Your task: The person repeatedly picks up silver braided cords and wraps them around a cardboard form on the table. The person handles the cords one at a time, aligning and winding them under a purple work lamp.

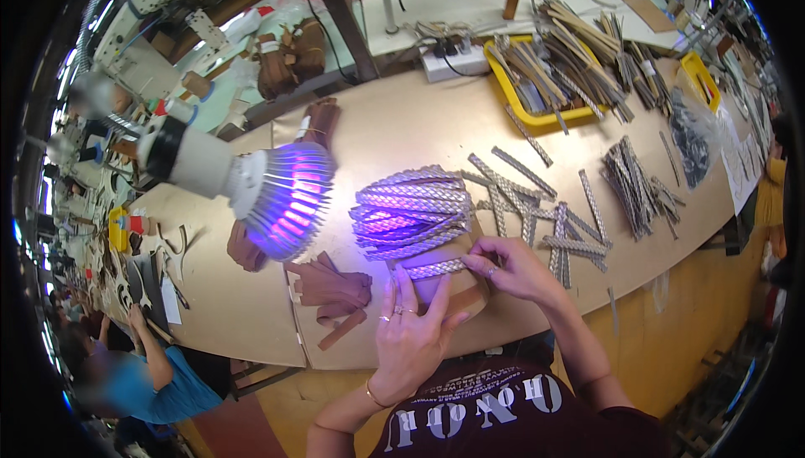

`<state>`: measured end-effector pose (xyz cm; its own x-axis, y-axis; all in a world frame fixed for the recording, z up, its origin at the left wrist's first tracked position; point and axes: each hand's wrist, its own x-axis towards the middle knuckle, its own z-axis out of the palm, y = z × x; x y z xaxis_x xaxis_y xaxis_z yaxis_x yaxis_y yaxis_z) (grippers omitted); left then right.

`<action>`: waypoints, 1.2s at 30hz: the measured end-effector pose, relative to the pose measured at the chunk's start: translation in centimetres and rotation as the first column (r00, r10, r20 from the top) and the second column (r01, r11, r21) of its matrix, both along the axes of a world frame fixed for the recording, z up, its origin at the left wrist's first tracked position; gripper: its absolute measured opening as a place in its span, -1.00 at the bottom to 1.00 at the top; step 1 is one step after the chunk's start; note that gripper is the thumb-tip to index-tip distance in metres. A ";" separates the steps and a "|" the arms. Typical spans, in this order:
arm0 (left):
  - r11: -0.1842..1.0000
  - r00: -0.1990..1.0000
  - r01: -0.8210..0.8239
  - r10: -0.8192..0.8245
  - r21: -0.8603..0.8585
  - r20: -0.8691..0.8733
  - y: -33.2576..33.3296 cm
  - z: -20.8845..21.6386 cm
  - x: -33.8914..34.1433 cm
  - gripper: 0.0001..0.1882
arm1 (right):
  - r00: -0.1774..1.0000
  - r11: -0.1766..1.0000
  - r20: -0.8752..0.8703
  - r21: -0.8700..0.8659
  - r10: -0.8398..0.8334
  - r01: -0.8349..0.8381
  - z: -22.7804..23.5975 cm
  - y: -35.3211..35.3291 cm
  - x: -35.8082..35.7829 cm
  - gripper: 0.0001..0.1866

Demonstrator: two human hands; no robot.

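Note:
My left hand (408,330) lies flat with fingers spread on a brown leather piece (461,290) at the table's front edge. My right hand (512,267) pinches the right end of a silver braided strap (436,269) that lies across that piece. Just behind is a fanned stack of braided straps (411,211), lit purple by a lamp (285,200) that hangs to the left. Loose braided straps (537,207) are scattered to the right of the stack.
Brown leather pieces (331,290) lie left of my hands. A yellow tray (537,119) full of strips and a power strip (457,62) are at the back. Another bundle of strips (633,181) lies at the right. A person in blue (142,378) works at lower left.

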<state>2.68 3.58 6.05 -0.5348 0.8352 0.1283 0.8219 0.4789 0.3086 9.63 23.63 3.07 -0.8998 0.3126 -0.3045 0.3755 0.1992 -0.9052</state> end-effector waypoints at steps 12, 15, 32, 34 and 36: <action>0.925 0.975 -0.099 0.164 0.367 -0.149 -0.8 1.2 -4.7 -0.15 | 0.974 0.947 -0.224 0.319 0.047 0.027 7.8 1.8 -3.1 -0.71; 0.940 0.998 -0.010 0.031 0.341 -0.057 2.6 1.0 -7.7 -0.15 | 0.997 0.899 -0.078 0.435 -0.014 0.046 7.1 2.0 -5.3 -0.66; 0.962 0.982 0.136 -0.099 0.236 -0.163 5.6 0.0 -10.4 -0.23 | 0.990 0.983 -0.121 0.177 0.068 -0.045 3.0 0.2 3.0 -0.67; 0.959 0.984 0.107 -0.065 0.263 -0.165 4.7 0.3 -10.1 -0.27 | 0.971 0.969 -0.196 0.230 0.136 -0.090 2.5 -1.4 3.0 -0.63; 0.955 0.998 0.018 0.000 0.296 -0.061 2.8 0.4 -9.3 -0.31 | 0.981 0.979 -0.163 0.191 0.104 -0.072 2.1 -1.8 2.7 -0.65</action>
<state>-6.65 6.43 6.43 -0.5114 0.7597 0.4016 0.8468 0.3660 0.3859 12.35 21.85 5.19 -0.9599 0.2661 -0.0886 0.1920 0.3931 -0.8992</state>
